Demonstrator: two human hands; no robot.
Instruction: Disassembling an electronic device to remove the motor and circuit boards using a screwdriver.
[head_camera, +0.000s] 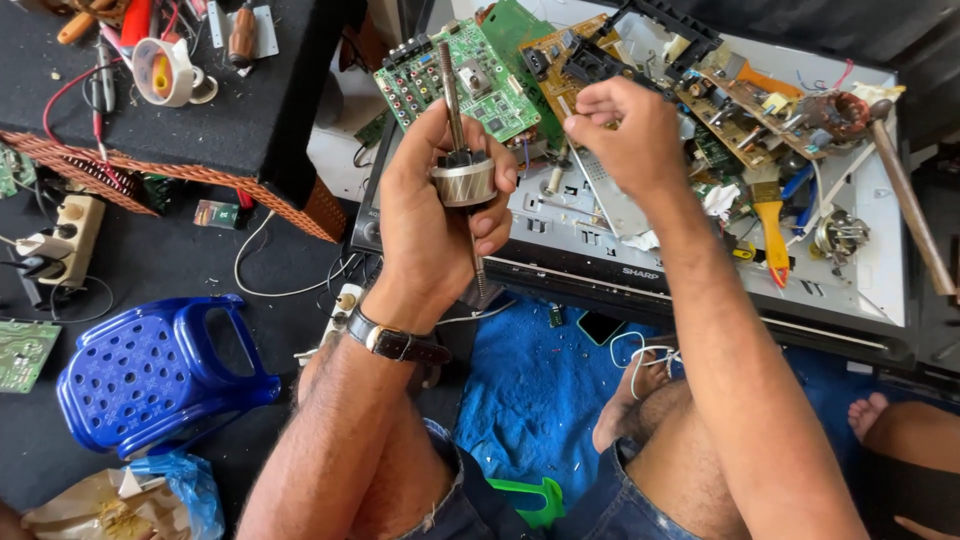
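- Sitting on the floor, the person holds a small motor rotor (463, 180) up in front of them, over the edge of a flat grey panel (860, 250) laid out as a work surface.
- The left hand (435, 225) is wrapped around the rotor's silvery drum, fingers curled at its right side and thumb at its left; the thin shaft sticks out above and below the fist, nearly upright.
- A dark wristwatch (395, 342) sits on the left wrist.
- The right hand (625, 135) is raised just beside the rotor, not touching it, fingers bunched and pressed together as if pinching something; what it pinches, if anything, is too small to tell.
- Behind the rotor a green circuit board (455, 75) lies on the panel, with more brown boards and loose parts heaped to its right.
- A yellow-handled paintbrush (770, 215) rests on the panel, right of the right forearm.
- A blue plastic stool (150, 375) lies tipped over on the dark floor at the left, with a white power strip (65, 235) well beyond it.
- A blue cloth (540, 390) is spread under the person's legs, and a bare foot (632, 400) rests on it.
- A roll of white tape (165, 70) sits on the black bench at the upper left.
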